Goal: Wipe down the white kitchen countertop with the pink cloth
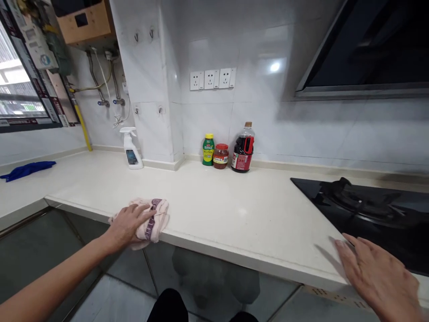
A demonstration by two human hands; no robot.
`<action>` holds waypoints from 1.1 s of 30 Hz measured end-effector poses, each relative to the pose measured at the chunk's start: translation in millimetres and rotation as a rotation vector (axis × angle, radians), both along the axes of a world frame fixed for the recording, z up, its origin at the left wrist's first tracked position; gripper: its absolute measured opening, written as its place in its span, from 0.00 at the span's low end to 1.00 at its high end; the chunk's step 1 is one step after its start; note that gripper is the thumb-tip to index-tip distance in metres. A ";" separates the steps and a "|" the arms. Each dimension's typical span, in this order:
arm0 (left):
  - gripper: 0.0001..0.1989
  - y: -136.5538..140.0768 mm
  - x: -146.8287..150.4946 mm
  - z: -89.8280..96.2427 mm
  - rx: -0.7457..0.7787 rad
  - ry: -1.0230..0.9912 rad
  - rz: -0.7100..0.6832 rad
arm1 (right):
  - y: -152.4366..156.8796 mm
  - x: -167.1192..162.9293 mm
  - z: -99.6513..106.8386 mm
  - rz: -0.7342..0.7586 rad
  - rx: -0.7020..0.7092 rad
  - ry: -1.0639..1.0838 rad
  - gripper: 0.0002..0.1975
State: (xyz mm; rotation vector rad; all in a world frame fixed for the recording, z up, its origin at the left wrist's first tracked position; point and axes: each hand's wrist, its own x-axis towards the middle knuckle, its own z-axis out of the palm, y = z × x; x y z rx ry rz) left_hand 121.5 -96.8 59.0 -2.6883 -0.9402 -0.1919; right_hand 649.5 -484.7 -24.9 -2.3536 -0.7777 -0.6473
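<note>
While resting the loosely spread left hand on a pink cloth at eight o'clock on the tabletop edge, faces a jar between two bottles at the cloth's two o'clock; holds the right hand, unclenched and empty, at four o'clock beside the stove.

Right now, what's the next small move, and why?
Probably slide the left hand forward, drawing the pink cloth fully onto the counter. The hand already rests on it with fingers spread, and part of the cloth hangs over the front edge.
</note>
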 end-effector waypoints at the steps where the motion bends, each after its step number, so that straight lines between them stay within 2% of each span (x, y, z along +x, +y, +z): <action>1: 0.40 -10.6 14.2 -2.2 0.002 0.007 -0.033 | 0.4 -0.9 0.0 0.003 -0.001 -0.012 0.41; 6: 0.42 -77.1 102.4 -12.3 -0.009 -0.003 -0.237 | -5.6 -3.0 5.3 0.090 0.022 -0.007 0.39; 9: 0.41 -122.8 159.1 -14.9 -0.025 -0.020 -0.353 | -12.2 -21.1 16.4 0.187 0.184 0.108 0.34; 12: 0.40 -167.6 213.6 -18.3 -0.001 -0.025 -0.451 | -12.3 -64.4 27.6 0.284 0.346 0.169 0.30; 14: 0.39 -193.6 246.8 -23.2 0.031 -0.050 -0.521 | -5.1 -100.7 32.3 0.407 0.344 0.121 0.27; 16: 0.31 -213.9 273.7 -29.2 0.074 -0.097 -0.541 | 8.2 -133.6 33.4 0.571 0.284 0.059 0.25; 19: 0.20 -228.5 291.0 -32.9 0.091 -0.134 -0.510 | 33.1 -163.8 27.5 0.738 0.193 0.016 0.25; 21: 0.22 -225.0 281.0 -28.6 0.038 -0.123 -0.558 | 46.4 -168.3 20.4 0.764 0.153 -0.015 0.27; 23: 0.29 -210.2 254.8 -20.6 -0.061 -0.150 -0.712 | 54.0 -163.5 14.0 0.760 0.094 -0.074 0.30; 25: 0.32 -184.9 220.0 -12.8 -0.206 -0.277 -0.883 | 57.4 -156.0 11.3 0.738 -0.012 -0.155 0.35; 26: 0.32 -168.9 202.4 -10.0 -0.297 -0.370 -0.911 | 59.0 -153.4 11.8 0.712 -0.074 -0.191 0.38; 28: 0.27 -131.6 171.9 -8.0 -0.380 -0.558 -0.794 | 64.9 -154.3 16.2 0.631 -0.197 -0.234 0.42; 30: 0.22 -92.3 149.8 -11.0 -0.333 -0.652 -0.628 | 77.5 -165.5 23.0 0.558 -0.285 -0.248 0.41; 33: 0.20 -45.0 131.2 -21.9 -0.222 -0.652 -0.433 | 110.1 -201.8 30.6 0.528 -0.334 -0.252 0.42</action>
